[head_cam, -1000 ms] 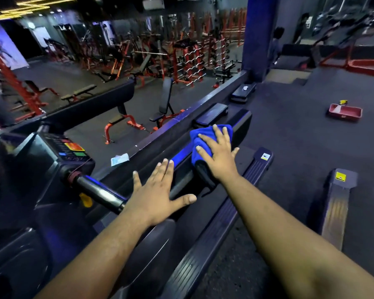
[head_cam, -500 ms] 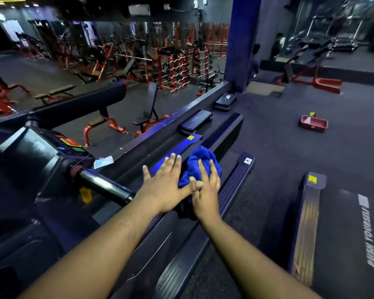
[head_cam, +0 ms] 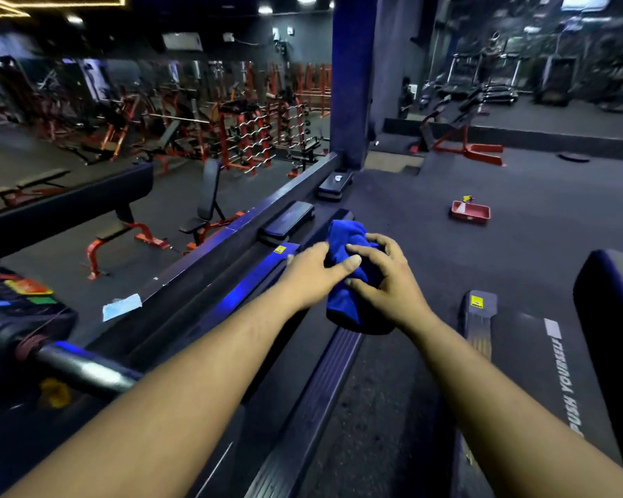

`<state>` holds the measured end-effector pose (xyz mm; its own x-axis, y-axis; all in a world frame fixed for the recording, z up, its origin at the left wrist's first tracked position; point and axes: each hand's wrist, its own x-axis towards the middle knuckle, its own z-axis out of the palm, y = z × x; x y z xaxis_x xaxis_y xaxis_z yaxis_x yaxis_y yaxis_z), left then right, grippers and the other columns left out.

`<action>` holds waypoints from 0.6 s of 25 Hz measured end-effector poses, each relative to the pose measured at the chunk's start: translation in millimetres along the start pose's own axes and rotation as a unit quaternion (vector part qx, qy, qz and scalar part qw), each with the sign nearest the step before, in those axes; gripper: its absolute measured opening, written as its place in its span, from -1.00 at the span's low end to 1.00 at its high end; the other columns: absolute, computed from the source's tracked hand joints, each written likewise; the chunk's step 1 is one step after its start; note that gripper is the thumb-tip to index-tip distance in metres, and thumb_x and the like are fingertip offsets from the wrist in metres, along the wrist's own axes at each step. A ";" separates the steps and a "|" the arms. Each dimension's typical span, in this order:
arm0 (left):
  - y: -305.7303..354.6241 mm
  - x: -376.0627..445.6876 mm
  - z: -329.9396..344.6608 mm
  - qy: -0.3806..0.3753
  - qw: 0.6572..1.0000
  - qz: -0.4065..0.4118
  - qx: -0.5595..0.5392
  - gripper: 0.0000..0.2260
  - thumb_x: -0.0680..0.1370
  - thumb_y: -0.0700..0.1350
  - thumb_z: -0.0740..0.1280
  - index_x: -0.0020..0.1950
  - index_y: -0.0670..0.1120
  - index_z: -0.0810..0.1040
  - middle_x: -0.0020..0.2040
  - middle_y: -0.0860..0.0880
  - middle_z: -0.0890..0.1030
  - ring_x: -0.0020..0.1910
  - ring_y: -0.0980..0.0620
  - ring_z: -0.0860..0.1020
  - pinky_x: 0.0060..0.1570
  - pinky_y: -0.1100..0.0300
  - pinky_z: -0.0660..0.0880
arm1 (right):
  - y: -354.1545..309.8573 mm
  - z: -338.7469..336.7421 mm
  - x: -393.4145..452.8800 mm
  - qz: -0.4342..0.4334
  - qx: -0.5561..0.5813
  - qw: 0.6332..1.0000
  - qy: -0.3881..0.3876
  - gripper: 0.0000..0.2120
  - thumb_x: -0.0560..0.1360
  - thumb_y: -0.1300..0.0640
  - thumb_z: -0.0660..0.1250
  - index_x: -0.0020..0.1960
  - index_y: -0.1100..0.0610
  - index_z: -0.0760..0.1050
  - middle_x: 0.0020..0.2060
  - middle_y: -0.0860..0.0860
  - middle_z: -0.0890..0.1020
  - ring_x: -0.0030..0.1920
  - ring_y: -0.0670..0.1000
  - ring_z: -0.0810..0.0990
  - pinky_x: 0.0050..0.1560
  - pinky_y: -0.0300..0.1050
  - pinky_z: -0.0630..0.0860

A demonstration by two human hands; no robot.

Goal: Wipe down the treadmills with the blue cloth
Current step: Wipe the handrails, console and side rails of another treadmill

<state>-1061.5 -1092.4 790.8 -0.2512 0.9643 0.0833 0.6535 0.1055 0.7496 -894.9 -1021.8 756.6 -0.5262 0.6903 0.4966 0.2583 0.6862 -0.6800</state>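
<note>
Your left hand (head_cam: 312, 273) and right hand (head_cam: 383, 282) both grip the bunched blue cloth (head_cam: 349, 278), fingers curled round it, held above the treadmill's side rail (head_cam: 313, 400). A second treadmill (head_cam: 540, 375) lies right of the cloth.

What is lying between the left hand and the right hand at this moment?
In the head view, the bunched blue cloth lies between them. The left hand and right hand both grip it above the treadmill's side rail.

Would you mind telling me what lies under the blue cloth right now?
Below the blue cloth, held by both hands, runs the treadmill's ribbed side rail. The stretch directly beneath the cloth is covered.
</note>
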 end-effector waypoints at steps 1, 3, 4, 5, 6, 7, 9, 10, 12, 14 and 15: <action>7.0 24.1 13.2 0.010 0.998 -0.004 -0.066 -0.59 0.40 0.35 0.35 -0.05 0.04 0.52 -0.12 0.07 0.63 -0.05 0.00 0.60 0.20 -0.18 0.50 | 16.7 -14.5 12.5 -0.009 0.000 1.000 -0.006 -0.46 0.39 0.12 0.53 0.33 -0.09 0.50 0.37 -0.01 0.34 0.44 -0.05 0.32 0.47 0.04 0.31; 23.8 73.1 42.0 0.042 0.985 -0.023 -0.168 -0.62 0.33 0.24 0.43 -0.05 0.00 0.54 -0.13 -0.01 0.67 -0.10 -0.07 0.64 0.03 -0.18 0.58 | 52.5 -45.4 42.9 -0.021 0.004 1.000 -0.018 -0.43 0.38 0.12 0.56 0.34 -0.08 0.49 0.40 -0.02 0.31 0.46 -0.06 0.28 0.48 0.04 0.30; 32.8 95.5 55.4 0.061 0.978 -0.034 -0.195 -0.60 0.30 0.20 0.42 -0.02 -0.04 0.56 -0.11 -0.06 0.68 -0.09 -0.11 0.65 0.00 -0.18 0.59 | 69.4 -60.4 57.0 -0.025 0.006 0.999 -0.027 -0.41 0.37 0.10 0.57 0.36 -0.08 0.48 0.41 -0.03 0.29 0.48 -0.08 0.26 0.48 0.01 0.28; 42.9 114.1 67.0 0.078 0.972 -0.039 -0.216 -0.59 0.30 0.16 0.39 0.00 -0.08 0.56 -0.10 -0.09 0.68 -0.12 -0.13 0.65 -0.01 -0.15 0.60 | 83.6 -73.8 68.4 -0.024 0.008 0.999 -0.034 -0.38 0.36 0.07 0.59 0.37 -0.08 0.47 0.43 -0.04 0.27 0.49 -0.10 0.23 0.49 -0.03 0.26; 48.4 135.9 80.2 0.087 0.965 -0.045 -0.243 -0.61 0.31 0.10 0.37 0.01 -0.13 0.55 -0.12 -0.11 0.67 -0.17 -0.14 0.62 -0.05 -0.10 0.60 | 99.8 -86.8 79.3 -0.015 0.017 0.999 -0.034 -0.35 0.35 0.04 0.59 0.39 -0.08 0.45 0.44 -0.05 0.25 0.50 -0.12 0.20 0.49 -0.08 0.24; 57.3 159.1 94.3 0.087 0.956 -0.054 -0.276 -0.65 0.34 0.03 0.34 0.02 -0.14 0.55 -0.14 -0.10 0.66 -0.20 -0.12 0.60 -0.08 -0.05 0.58 | 119.6 -102.2 92.6 0.003 0.038 0.999 -0.026 -0.34 0.36 0.01 0.58 0.40 -0.09 0.43 0.45 -0.06 0.24 0.51 -0.13 0.19 0.49 -0.12 0.22; 65.8 202.4 120.4 0.063 0.933 -0.076 -0.347 -0.76 0.39 -0.05 0.30 0.02 -0.04 0.59 -0.06 -0.08 0.69 -0.07 -0.11 0.64 0.04 -0.07 0.59 | 154.2 -125.5 116.1 0.093 0.097 0.991 0.012 -0.35 0.42 -0.06 0.50 0.45 -0.13 0.35 0.48 -0.09 0.23 0.48 -0.12 0.25 0.47 -0.14 0.23; 68.6 222.6 134.4 0.047 0.923 -0.086 -0.371 -0.80 0.41 -0.07 0.29 -0.01 0.02 0.60 -0.01 -0.06 0.69 0.03 -0.12 0.64 0.13 -0.11 0.57 | 172.0 -133.6 127.1 0.163 0.133 0.977 0.031 -0.36 0.47 -0.12 0.44 0.49 -0.16 0.29 0.49 -0.09 0.25 0.44 -0.11 0.30 0.45 -0.09 0.28; 72.9 256.2 159.0 0.025 0.912 -0.105 -0.395 -0.88 0.46 -0.12 0.27 -0.08 0.00 0.58 -0.01 -0.03 0.68 0.08 -0.09 0.61 0.21 -0.07 0.52 | 208.3 -140.5 145.0 0.296 0.192 0.935 0.032 -0.32 0.52 -0.26 0.30 0.56 -0.15 0.14 0.49 -0.08 0.31 0.35 -0.08 0.39 0.39 0.01 0.36; 77.0 283.3 178.8 0.003 0.900 -0.112 -0.420 -0.88 0.48 -0.18 0.25 -0.06 -0.04 0.56 -0.04 -0.06 0.64 0.04 -0.08 0.58 0.22 -0.05 0.48 | 243.7 -139.7 153.8 0.377 0.203 0.904 0.011 -0.21 0.50 -0.37 0.23 0.59 -0.11 0.05 0.46 -0.08 0.35 0.30 -0.03 0.42 0.36 0.07 0.40; 78.5 298.0 185.2 -0.010 0.895 -0.113 -0.432 -0.85 0.46 -0.18 0.25 -0.02 -0.06 0.57 -0.03 -0.08 0.64 0.07 -0.11 0.59 0.25 -0.09 0.47 | 256.9 -140.2 157.3 0.399 0.209 0.893 0.015 -0.18 0.47 -0.41 0.22 0.59 -0.09 0.07 0.44 -0.10 0.36 0.33 -0.01 0.42 0.38 0.09 0.40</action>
<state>-952.8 -751.8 752.9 -0.2880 0.9472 -0.1406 -0.2101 0.0807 0.9743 -797.8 -704.8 735.7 -0.2862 0.9311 -0.2262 0.2128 -0.1684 -0.9625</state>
